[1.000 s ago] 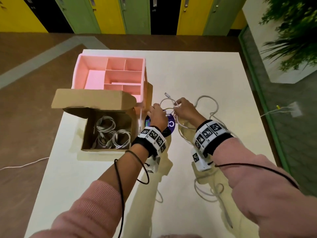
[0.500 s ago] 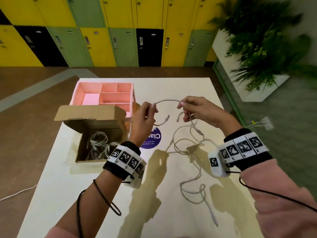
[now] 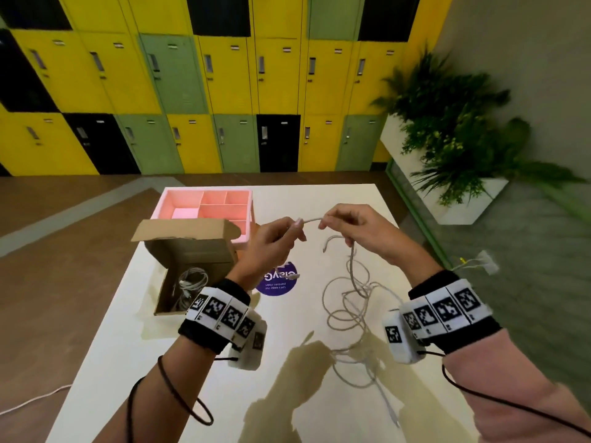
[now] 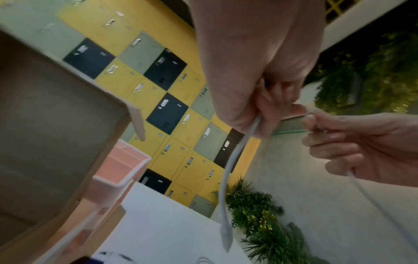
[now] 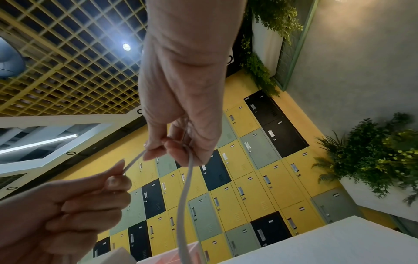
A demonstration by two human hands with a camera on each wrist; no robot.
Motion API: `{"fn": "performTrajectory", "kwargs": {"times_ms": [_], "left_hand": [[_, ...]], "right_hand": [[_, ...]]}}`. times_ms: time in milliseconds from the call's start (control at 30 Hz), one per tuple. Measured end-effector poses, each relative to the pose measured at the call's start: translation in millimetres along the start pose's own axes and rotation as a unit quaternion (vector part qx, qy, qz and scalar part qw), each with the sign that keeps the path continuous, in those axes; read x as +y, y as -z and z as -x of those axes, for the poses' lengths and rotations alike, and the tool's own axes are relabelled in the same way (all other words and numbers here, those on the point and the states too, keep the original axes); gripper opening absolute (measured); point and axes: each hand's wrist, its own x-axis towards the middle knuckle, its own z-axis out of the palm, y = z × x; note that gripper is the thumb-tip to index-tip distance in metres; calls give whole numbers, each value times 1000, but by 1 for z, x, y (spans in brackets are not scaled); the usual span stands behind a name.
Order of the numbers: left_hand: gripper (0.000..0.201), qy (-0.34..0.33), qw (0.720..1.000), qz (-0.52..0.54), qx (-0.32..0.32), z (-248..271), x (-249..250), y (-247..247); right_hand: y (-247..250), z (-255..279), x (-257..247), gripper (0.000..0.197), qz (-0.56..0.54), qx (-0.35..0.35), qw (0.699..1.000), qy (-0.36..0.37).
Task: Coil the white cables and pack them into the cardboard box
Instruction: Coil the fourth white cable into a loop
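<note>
Both hands are raised above the white table [image 3: 192, 362], stretching a short span of white cable [image 3: 310, 219] between them. My left hand [image 3: 275, 241] pinches it near one end, and the plug end [image 4: 226, 234] dangles below the fist. My right hand [image 3: 355, 228] grips the cable [image 5: 185, 196] with curled fingers. From there it hangs down into a loose tangle [image 3: 348, 318] on the table. The open cardboard box [image 3: 192, 251] stands to the left and holds coiled white cables [image 3: 192, 279].
A pink divided organizer [image 3: 204, 203] sits behind the box, touching it. A purple round sticker [image 3: 278, 282] lies on the table under my left hand. Coloured lockers line the far wall, and a planter [image 3: 454, 132] stands at the right. Another cable [image 3: 32, 401] lies on the floor at the left.
Both hands lifted the cable up off the table and came closer together, shortening the span between them. The head view tilted upward.
</note>
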Motion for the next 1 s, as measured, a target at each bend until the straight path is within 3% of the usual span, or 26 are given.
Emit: {"fn": "performTrajectory", "kwargs": {"times_ms": [200, 333, 433, 567, 733, 867, 1000], "left_hand": [[41, 92, 978, 155, -103, 14, -4, 7], [36, 76, 963, 230, -119, 17, -5, 11], [37, 48, 938, 323, -116, 13, 3, 14], [37, 13, 933, 349, -90, 7, 18, 15], [39, 12, 957, 288, -38, 5, 13, 13], [38, 24, 971, 239, 14, 4, 4, 13], [36, 46, 985, 154, 61, 3, -12, 12]], "right_hand": [[-1, 2, -14, 18, -102, 108, 988, 33], [5, -5, -8, 19, -105, 183, 977, 21], [-3, -8, 5, 22, -11, 195, 981, 2], [-33, -4, 24, 27, 95, 109, 989, -37], [-58, 0, 22, 31, 164, -14, 985, -45], [-66, 2, 12, 30, 226, -133, 965, -17], [-69, 3, 1, 30, 276, -174, 945, 5]]}}
